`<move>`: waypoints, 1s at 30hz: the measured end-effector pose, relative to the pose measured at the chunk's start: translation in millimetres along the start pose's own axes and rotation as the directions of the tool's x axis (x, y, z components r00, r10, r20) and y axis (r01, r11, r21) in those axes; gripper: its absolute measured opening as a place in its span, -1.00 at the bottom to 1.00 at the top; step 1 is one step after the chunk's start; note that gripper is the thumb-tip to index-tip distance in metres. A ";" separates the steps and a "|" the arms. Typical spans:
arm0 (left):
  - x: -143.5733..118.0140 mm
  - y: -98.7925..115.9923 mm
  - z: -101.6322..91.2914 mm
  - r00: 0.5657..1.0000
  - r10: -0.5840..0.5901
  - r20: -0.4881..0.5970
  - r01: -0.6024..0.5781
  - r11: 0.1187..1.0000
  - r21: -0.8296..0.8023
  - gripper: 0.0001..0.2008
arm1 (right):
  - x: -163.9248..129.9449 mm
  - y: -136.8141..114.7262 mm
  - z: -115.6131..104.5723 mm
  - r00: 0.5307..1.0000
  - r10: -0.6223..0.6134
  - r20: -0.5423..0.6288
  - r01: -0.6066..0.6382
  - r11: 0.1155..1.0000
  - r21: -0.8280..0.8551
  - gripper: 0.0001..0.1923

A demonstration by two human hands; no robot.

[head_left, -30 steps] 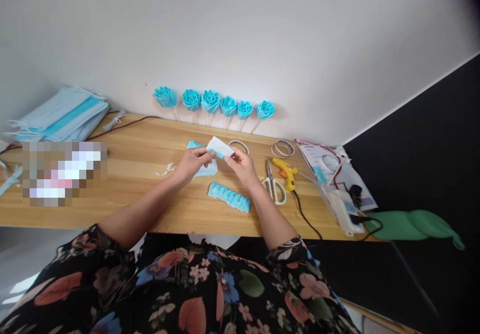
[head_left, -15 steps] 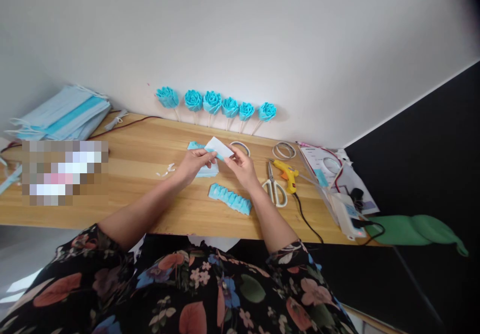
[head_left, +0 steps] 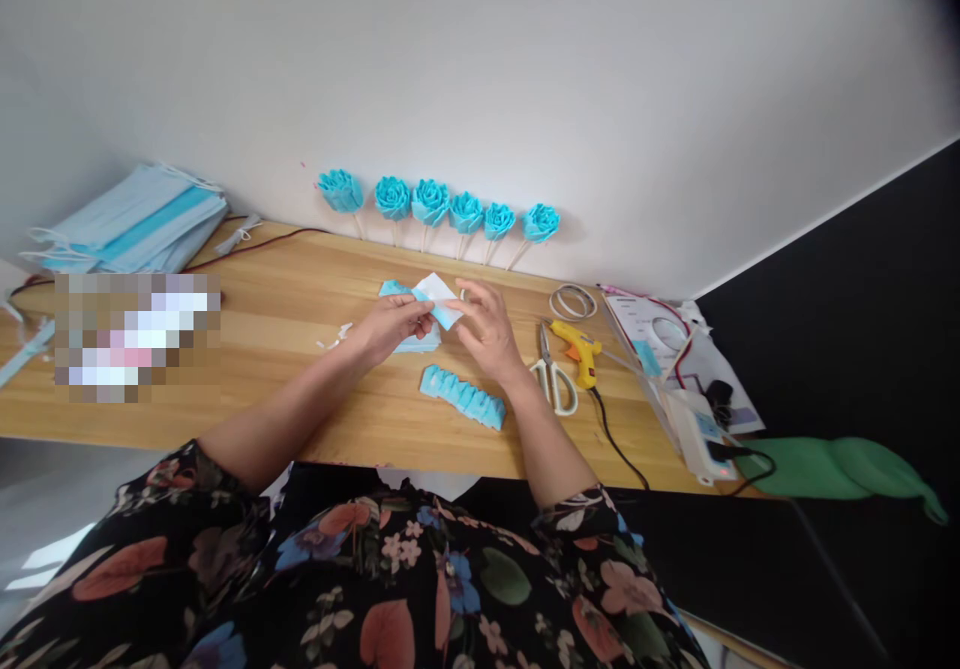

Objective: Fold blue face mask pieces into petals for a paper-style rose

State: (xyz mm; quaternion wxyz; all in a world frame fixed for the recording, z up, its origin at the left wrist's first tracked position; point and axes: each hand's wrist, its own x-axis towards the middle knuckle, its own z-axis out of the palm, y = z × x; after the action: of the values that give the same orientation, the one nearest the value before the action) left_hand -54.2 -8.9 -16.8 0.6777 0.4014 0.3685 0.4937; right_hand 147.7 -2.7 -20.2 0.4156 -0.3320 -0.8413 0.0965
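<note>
Pinched between the left hand (head_left: 391, 322) and right hand (head_left: 487, 329), the white-and-blue mask piece (head_left: 437, 298) has been lowered and folded smaller.

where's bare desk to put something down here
Bare wood lies between the left hand and the stack of masks, and along the front edge left of the pleated strip. Right of the right hand it is crowded: scissors, glue gun, papers.
</note>
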 end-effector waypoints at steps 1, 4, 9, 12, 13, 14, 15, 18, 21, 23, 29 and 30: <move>-0.2 -0.1 0.1 1.000 0.001 -0.003 -0.001 1.000 0.008 -0.68 | -0.1 1.2 0.8 1.000 -0.001 0.016 0.001 1.000 -0.005 -0.57; -0.5 -0.1 0.8 1.000 0.000 -0.008 0.001 0.999 0.039 -0.67 | 0.1 4.1 2.8 0.999 0.005 0.048 -0.004 1.000 -0.008 -0.62; 0.2 -2.3 0.5 1.000 0.011 -0.020 -0.009 0.995 0.096 -0.68 | 0.3 5.6 4.6 0.999 0.035 0.027 -0.036 0.998 0.042 -0.76; 1.2 -4.6 -1.7 0.996 0.077 -0.049 -0.062 0.967 0.248 -0.66 | -0.6 5.0 5.3 0.997 0.075 0.017 -0.076 0.992 0.096 -0.82; 1.4 -5.1 -2.4 0.992 0.108 -0.058 -0.085 0.946 0.312 -0.65 | -1.0 4.5 5.6 0.996 0.087 0.013 -0.088 0.989 0.121 -0.83; 1.4 -5.2 -2.9 0.988 0.137 -0.066 -0.104 0.923 0.370 -0.64 | -1.2 3.8 5.9 0.995 0.102 0.008 -0.103 0.984 0.146 -0.84; 1.2 -4.9 -3.1 0.984 0.161 -0.071 -0.117 0.902 0.416 -0.64 | -1.4 3.0 6.2 0.993 0.121 0.003 -0.119 0.978 0.169 -0.85; -0.7 -2.1 -1.6 0.980 0.186 -0.077 -0.124 0.861 0.492 -0.63 | -1.0 0.6 6.7 0.981 0.192 -0.007 -0.185 0.956 0.228 -0.90; -2.7 0.9 1.7 0.983 0.172 -0.063 -0.116 0.851 0.513 -0.63 | -0.6 -0.4 7.3 0.962 0.273 -0.016 -0.256 0.918 0.303 -0.88; -3.4 1.7 3.6 0.985 0.165 -0.055 -0.114 0.853 0.509 -0.63 | -1.1 0.4 8.8 0.943 0.332 -0.008 -0.305 0.876 0.372 -0.82; -2.4 -1.2 4.3 0.985 0.164 -0.055 -0.116 0.859 0.499 -0.59 | -4.9 6.1 17.6 0.865 0.497 0.067 -0.453 0.716 0.531 -0.73; -2.1 -1.8 3.8 0.986 0.161 -0.050 -0.115 0.857 0.503 -0.59 | -5.0 6.6 18.6 0.857 0.511 0.067 -0.457 0.695 0.554 -0.73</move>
State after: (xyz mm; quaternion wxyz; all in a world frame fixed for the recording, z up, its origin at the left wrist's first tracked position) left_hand -50.6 -12.0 -16.7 0.4968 0.5653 0.4837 0.4468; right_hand 138.9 1.2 -38.1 0.4912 -0.4113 -0.6392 0.4254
